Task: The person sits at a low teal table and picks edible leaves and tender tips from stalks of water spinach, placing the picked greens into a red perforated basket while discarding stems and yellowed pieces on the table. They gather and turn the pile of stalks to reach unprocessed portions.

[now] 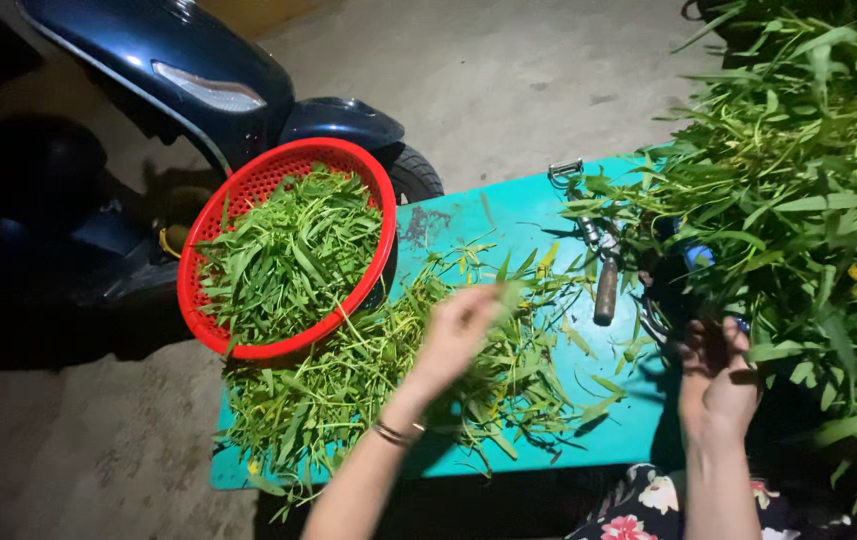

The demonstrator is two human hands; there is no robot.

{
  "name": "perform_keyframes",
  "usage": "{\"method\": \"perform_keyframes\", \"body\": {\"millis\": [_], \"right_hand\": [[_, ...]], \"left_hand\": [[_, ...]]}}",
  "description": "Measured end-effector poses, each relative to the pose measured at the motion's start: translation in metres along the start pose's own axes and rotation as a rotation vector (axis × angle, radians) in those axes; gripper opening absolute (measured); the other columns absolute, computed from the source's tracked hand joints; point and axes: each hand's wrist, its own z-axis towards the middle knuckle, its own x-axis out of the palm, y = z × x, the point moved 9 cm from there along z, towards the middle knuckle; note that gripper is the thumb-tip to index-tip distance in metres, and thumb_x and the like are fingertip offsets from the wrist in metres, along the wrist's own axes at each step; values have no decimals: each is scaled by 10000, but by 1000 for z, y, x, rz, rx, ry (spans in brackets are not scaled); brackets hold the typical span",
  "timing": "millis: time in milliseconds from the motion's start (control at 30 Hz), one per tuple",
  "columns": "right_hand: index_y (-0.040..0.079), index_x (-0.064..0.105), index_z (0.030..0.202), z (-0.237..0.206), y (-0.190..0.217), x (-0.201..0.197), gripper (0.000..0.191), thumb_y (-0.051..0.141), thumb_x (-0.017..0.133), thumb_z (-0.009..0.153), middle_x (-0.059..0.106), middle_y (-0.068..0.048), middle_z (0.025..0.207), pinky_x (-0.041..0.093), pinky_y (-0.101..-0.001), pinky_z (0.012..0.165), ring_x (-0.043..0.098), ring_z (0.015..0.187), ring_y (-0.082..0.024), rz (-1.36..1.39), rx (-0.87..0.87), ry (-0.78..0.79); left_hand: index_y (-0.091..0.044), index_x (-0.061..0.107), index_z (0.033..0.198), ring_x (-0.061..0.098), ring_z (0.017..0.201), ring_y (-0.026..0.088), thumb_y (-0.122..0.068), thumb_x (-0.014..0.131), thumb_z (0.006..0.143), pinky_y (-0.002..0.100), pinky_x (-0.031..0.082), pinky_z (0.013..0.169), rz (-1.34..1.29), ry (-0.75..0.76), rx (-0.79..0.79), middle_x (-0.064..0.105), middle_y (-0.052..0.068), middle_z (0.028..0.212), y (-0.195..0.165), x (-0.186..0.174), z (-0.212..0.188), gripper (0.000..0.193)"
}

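Observation:
My left hand hovers over a pile of green stems and leaves on a teal table, fingers pinched on a blurred green stem. A bangle sits on that wrist. My right hand is at the table's right edge, fingers curled against a large heap of long leafy greens; whether it grips anything is hidden in shadow. A round red plastic basket full of picked green leaves rests tilted at the table's left corner.
A tool with a brown wooden handle lies on the table between the hands. A dark blue scooter stands behind the basket on a concrete floor. A dark object with a blue part sits among the greens.

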Motion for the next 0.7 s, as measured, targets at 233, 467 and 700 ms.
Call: {"method": "perform_keyframes", "body": {"millis": [233, 467, 700], "right_hand": [[94, 654, 1032, -2, 2, -33, 24, 83, 655, 1054, 703, -9, 1031, 522, -302, 783, 659, 941, -159, -131, -82, -109], [147, 711, 1189, -9, -12, 9, 284, 115, 635, 917, 721, -89, 1049, 531, -383, 858, 698, 982, -243, -1357, -69, 217], [193, 739, 1127, -20, -19, 42, 345, 247, 768, 788, 676, -129, 1180, 541, -417, 924, 661, 1135, -321, -2007, -484, 170]], "left_hand": [[-40, 688, 1283, 659, 925, 184, -203, 580, 1042, 336, 519, 777, 417, -436, 65, 700, 91, 1073, 15, -194, 37, 310], [-82, 66, 1682, 156, 1588, 430, -317, 776, 924, 753, 72, 1198, 995, -560, -109, -72, 255, 1695, -5, -259, 44, 1065], [-151, 498, 1538, 278, 1480, 436, -268, 756, 859, 603, 246, 1239, 742, -356, 150, 209, 236, 1700, -33, -112, 18, 736]]}}
